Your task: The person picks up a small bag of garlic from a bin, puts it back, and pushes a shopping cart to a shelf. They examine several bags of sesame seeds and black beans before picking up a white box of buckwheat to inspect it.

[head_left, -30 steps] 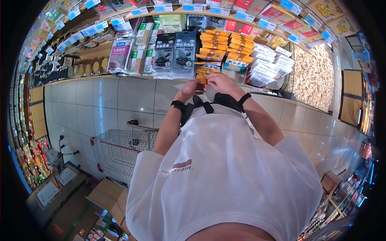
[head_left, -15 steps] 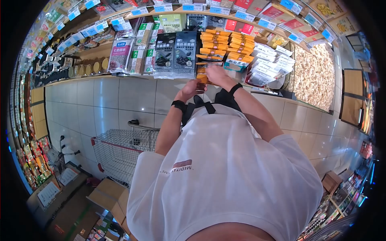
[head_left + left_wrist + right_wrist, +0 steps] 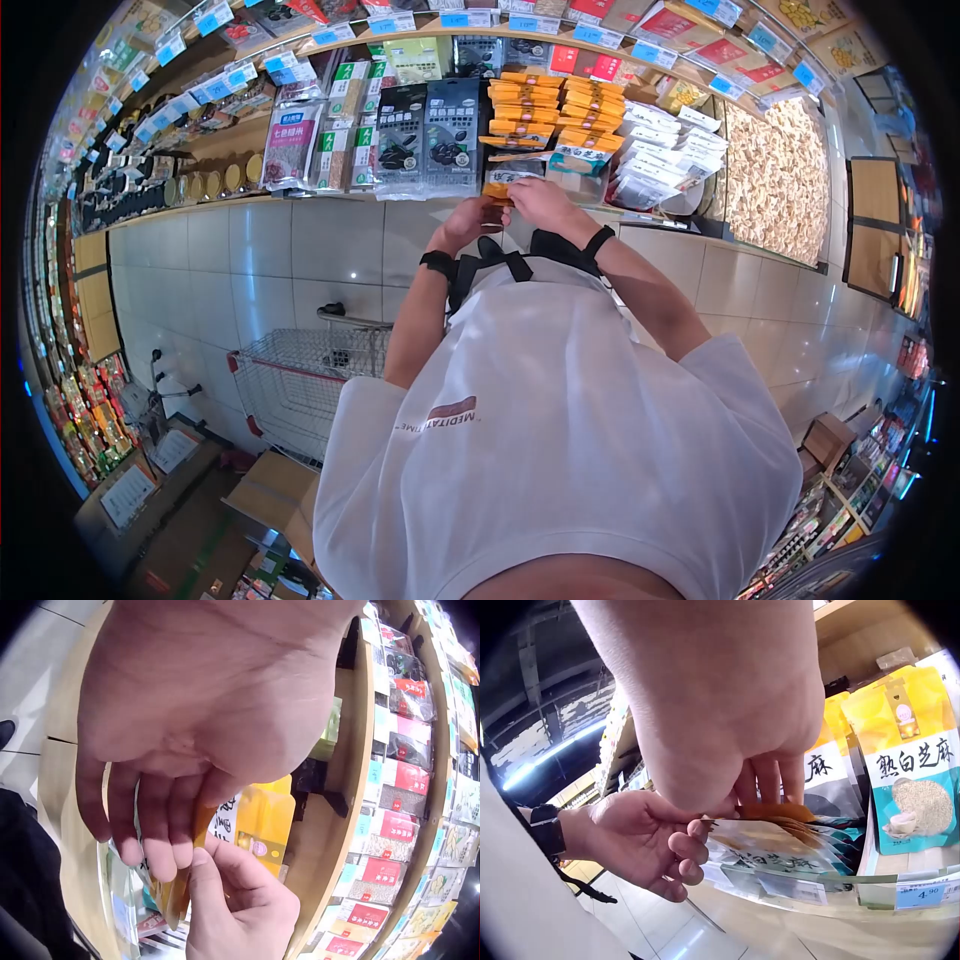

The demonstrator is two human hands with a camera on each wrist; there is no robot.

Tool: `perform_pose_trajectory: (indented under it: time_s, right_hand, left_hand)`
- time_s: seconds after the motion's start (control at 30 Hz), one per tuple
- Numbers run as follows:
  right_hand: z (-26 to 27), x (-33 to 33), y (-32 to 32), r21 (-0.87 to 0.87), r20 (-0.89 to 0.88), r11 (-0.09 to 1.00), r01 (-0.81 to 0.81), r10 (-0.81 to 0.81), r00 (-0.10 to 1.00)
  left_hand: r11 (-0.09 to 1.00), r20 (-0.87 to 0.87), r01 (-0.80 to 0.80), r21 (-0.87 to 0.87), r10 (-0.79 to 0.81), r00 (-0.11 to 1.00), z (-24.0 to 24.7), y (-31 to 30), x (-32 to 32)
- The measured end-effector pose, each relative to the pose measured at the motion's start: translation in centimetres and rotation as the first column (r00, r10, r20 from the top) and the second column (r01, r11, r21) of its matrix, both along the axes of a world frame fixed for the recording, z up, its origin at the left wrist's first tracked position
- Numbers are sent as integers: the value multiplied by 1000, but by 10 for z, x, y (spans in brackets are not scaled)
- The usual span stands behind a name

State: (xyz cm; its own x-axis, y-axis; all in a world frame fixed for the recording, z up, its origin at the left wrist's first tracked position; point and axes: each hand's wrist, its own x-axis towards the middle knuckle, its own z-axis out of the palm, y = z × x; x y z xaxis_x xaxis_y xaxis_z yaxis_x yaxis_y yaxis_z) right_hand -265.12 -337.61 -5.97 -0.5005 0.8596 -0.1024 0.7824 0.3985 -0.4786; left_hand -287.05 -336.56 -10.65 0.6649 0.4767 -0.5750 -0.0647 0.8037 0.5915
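In the head view both hands meet over a front row of yellow-topped sesame pouches [image 3: 497, 188] at the shelf edge. My left hand [image 3: 470, 222] grips the corner of the row between thumb and fingers; in the left wrist view its fingers [image 3: 180, 825] lie along the pouch fronts. My right hand [image 3: 548, 208] pinches a pouch's top edge between thumb and forefinger, as the right hand [image 3: 244, 904] in the left wrist view shows. Teal-and-white pouches [image 3: 776, 847] lean in a stack under both hands in the right wrist view.
Beside the row stand black pouches [image 3: 452, 140] and, on the other side, white packets [image 3: 655, 155]. Upright sesame pouches [image 3: 915, 765] stand behind a clear ledge with a price tag [image 3: 920, 896]. A wire shopping cart [image 3: 310, 375] stands behind on the tiled floor.
My right hand reached farther in over the pouches half a second ago and has come back beside the left. A dark pouch front with white writing now shows above the hands.
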Motion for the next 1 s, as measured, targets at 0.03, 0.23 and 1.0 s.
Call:
perform_pose_trajectory:
  time_s: [0.03, 0.23, 1.0]
  right_hand:
    - [0, 0, 0, -4, -5, 1000, 2, -2, 1000]
    - [-2, 0, -2, 43, -55, 998, -34, 37, 998]
    - [23, 16, 25, 433, -107, 861, 267, -245, 964]
  left_hand:
    - [1000, -1, 3, 0, -3, 1000, 2, 0, 0]
    - [999, 10, 17, -45, -17, 1000, 19, 3, -1]
    - [999, -157, -50, 1, 50, 986, -9, 6, 1]
